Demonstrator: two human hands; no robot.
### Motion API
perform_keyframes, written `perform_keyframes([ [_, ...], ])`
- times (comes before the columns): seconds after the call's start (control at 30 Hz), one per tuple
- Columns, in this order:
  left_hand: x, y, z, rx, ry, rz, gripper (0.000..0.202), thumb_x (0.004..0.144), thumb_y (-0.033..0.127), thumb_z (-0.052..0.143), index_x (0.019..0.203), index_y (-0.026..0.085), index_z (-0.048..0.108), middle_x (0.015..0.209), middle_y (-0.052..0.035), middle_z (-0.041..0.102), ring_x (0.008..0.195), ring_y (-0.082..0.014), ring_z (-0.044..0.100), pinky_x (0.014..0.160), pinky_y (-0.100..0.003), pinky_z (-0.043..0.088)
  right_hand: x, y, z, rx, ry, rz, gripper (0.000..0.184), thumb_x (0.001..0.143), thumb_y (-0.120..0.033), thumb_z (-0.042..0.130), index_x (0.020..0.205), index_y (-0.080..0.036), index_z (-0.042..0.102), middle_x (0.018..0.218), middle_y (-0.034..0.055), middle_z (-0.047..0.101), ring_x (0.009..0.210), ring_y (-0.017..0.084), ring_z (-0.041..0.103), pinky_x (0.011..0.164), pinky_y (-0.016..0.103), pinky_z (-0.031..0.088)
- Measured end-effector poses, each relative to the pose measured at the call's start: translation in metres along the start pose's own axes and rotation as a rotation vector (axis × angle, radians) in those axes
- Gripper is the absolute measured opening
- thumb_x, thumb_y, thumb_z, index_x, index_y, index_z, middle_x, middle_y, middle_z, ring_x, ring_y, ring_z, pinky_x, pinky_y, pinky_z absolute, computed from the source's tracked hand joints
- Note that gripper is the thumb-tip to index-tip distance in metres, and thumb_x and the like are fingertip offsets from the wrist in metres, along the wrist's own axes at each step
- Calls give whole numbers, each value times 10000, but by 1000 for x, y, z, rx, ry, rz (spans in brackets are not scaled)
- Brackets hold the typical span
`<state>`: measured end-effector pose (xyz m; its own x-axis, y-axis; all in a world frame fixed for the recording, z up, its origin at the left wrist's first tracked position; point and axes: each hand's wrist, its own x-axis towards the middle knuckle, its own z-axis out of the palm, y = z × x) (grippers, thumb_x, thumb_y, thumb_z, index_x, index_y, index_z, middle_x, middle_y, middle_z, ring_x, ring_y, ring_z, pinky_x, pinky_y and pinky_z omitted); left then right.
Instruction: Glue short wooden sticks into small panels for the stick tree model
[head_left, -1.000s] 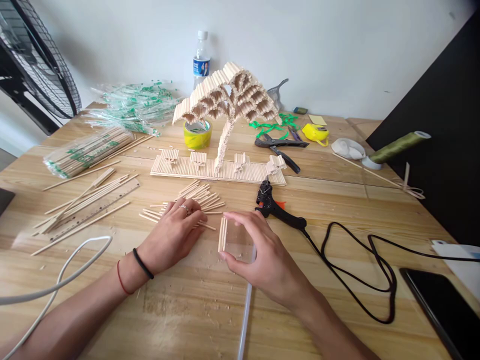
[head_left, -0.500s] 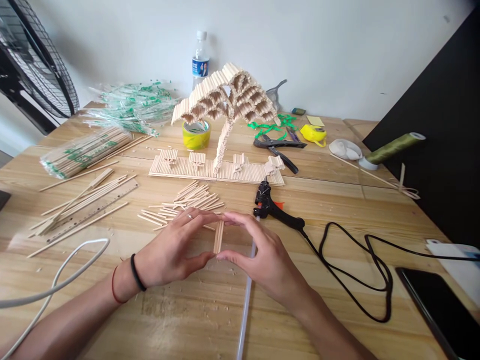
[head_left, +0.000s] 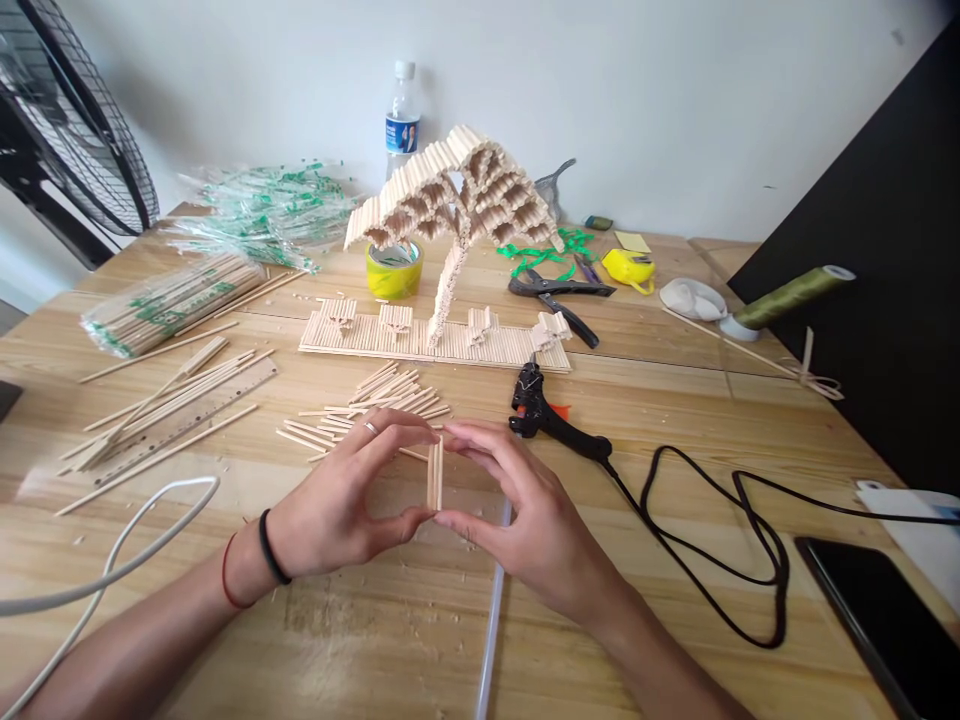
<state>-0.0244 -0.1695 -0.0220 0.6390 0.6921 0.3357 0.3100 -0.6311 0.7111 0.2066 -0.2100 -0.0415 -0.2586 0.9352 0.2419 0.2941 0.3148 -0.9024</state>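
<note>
Between my two hands stands a small bundle of short wooden sticks (head_left: 435, 474), pinched at its top and bottom ends. My left hand (head_left: 352, 485) grips it from the left, thumb below and fingers above. From the other side my right hand (head_left: 521, 490) holds the same ends. Just beyond lies a pile of cut wooden sticks (head_left: 390, 395). Farther back is a model tree (head_left: 457, 200) of glued sticks, rising from a slatted stick base (head_left: 442, 350) with several small stick pieces on it. A black glue gun (head_left: 551, 410) rests right of the pile, a clear glue stick (head_left: 491, 620) trailing from it.
Long sticks and a ruler (head_left: 191, 420) lie at left, near a bagged stick bundle (head_left: 176, 300). Yellow tape (head_left: 394, 272), black pliers (head_left: 559, 300) and a bottle (head_left: 403, 115) stand behind. A black cable (head_left: 720, 560) and a phone (head_left: 877, 620) are at right.
The stick bundle has turned slightly more upright between my fingers, and my right fingers have shifted a little. The things on the table stay in place.
</note>
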Motion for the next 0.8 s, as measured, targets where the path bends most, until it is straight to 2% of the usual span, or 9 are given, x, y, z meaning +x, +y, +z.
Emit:
perform_keyframes([
  [0.27, 0, 0, 0, -1, -54, 9, 619, 882, 188, 764, 1444, 232, 508, 1392, -140, 635, 1310, -297, 616, 1120, -461, 519, 1, -8, -5, -168, -19, -9, 748, 778, -90, 926, 1400, -309, 572, 1320, 41, 718, 1152, 237, 716, 1051, 399, 604],
  [0.5, -1, -1, 0, 101, -44, 21, 632, 872, 195, 758, 1448, 232, 500, 1390, -142, 645, 1297, -309, 629, 1109, -484, 525, 2, -4, -2, -151, 33, -40, 753, 762, -103, 941, 1404, -302, 603, 1312, 49, 741, 1121, 232, 734, 1034, 380, 617],
  [0.6, -2, -2, 0, 145, -41, 41, 630, 878, 229, 754, 1454, 205, 500, 1382, -163, 626, 1293, -323, 622, 1102, -498, 532, 2, 0, -3, -126, -19, -36, 751, 804, -117, 907, 1459, -313, 596, 1316, 43, 757, 1146, 229, 739, 1057, 380, 606],
  [0.7, -3, -2, 0, 157, -24, 41, 606, 868, 228, 747, 1425, 183, 514, 1342, -169, 624, 1264, -329, 628, 1084, -500, 545, 4, 5, -9, -103, -72, -15, 659, 883, -123, 818, 1477, -313, 604, 1326, 39, 765, 1139, 220, 747, 1055, 379, 595],
  [0.8, -2, -1, -2, 134, -4, 11, 559, 845, 207, 746, 1362, 186, 534, 1302, -157, 619, 1217, -319, 639, 1057, -491, 561, 7, 8, -19, -146, 24, 17, 421, 939, -169, 745, 1345, -275, 703, 1153, 41, 799, 1010, 220, 758, 958, 376, 607],
])
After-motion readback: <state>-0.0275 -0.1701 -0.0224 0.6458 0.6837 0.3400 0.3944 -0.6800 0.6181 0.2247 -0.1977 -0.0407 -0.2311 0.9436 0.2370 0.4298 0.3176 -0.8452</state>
